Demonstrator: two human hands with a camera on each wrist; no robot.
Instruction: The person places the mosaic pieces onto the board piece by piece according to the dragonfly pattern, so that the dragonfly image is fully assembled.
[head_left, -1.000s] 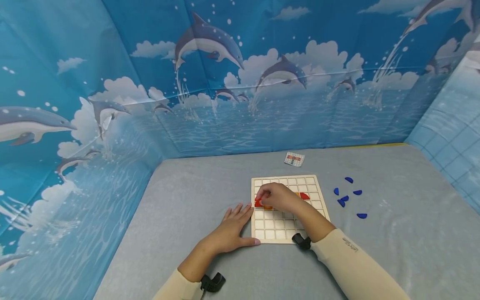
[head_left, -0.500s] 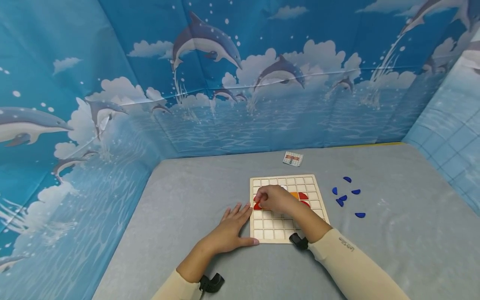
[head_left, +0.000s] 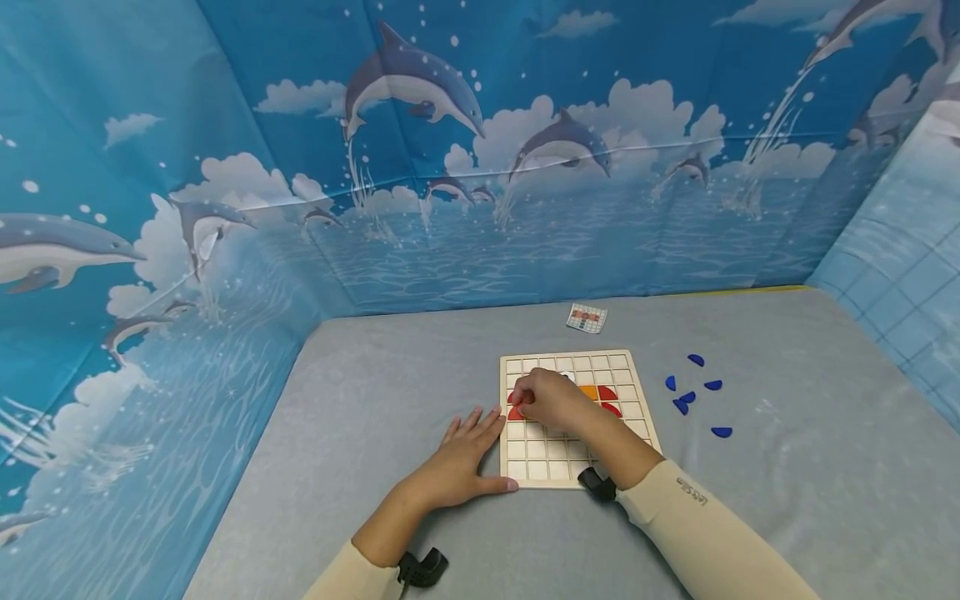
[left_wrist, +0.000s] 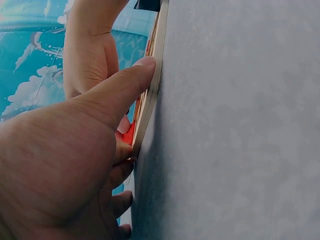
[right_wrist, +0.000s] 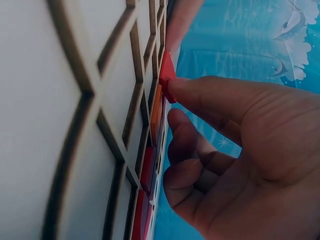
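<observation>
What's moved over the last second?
The right hand shifted slightly left and toward the person, its forearm uncovering more of the second red piece at right. Its thumb is on a left-side red piece; no release shows. The left hand, board, blue pieces and card stayed put.

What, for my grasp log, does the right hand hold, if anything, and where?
The right hand has its thumb on a red tile, near one end; whether it pinches is hidden.

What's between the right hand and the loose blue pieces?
In the head view, after the right hand come an orange piece, two red pieces, bare cells and the edge of the board, then gray tabletop up to the blue pieces.
</observation>
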